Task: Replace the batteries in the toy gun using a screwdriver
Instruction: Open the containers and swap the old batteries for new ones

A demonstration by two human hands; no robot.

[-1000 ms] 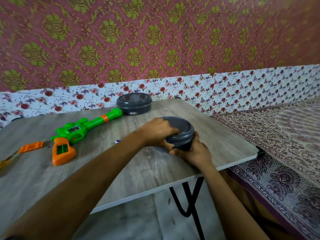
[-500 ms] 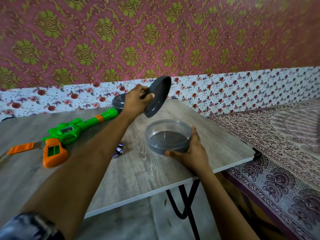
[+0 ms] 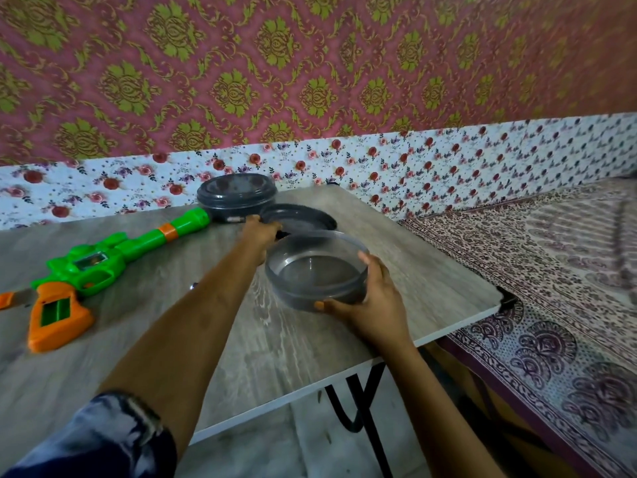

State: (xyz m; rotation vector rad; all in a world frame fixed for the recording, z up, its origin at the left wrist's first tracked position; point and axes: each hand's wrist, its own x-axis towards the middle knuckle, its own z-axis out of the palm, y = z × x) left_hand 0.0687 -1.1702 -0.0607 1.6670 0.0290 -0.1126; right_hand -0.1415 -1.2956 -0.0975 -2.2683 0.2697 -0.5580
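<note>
Patterned wallpaper, pink and green above a white floral strip, backs a grey wood-grain folding table (image 3: 396,236) that stands beside a bed spread with paisley cloth (image 3: 551,270). On the table's left lies the green and orange plastic toy gun (image 3: 103,263), on its side with the barrel pointing toward the wall. Neither hand touches it. An orange-handled tool (image 3: 5,300), probably the screwdriver, is cut off by the left edge of the view.

The right hand (image 3: 375,305) grasps a round, clear grey plastic container (image 3: 315,270) near the table's front right, thumb on the near wall and fingers wrapped round the side. It is open and looks empty. The left hand (image 3: 262,232) reaches past it, fingers curled on the near rim of a dark grey round lid (image 3: 300,217), which lies about flat just behind the open container. A second dark grey round container (image 3: 237,196), lid on, sits by the wall just beyond the muzzle.

By my reading, this is a supporting step: a tub is opened, perhaps to hold or fetch batteries. A small dark object (image 3: 194,286) shows beside the left forearm, too hidden to name. Whether the gun's battery cover is off cannot be told, so unscrewing, swapping cells and closing up may all remain.
</note>
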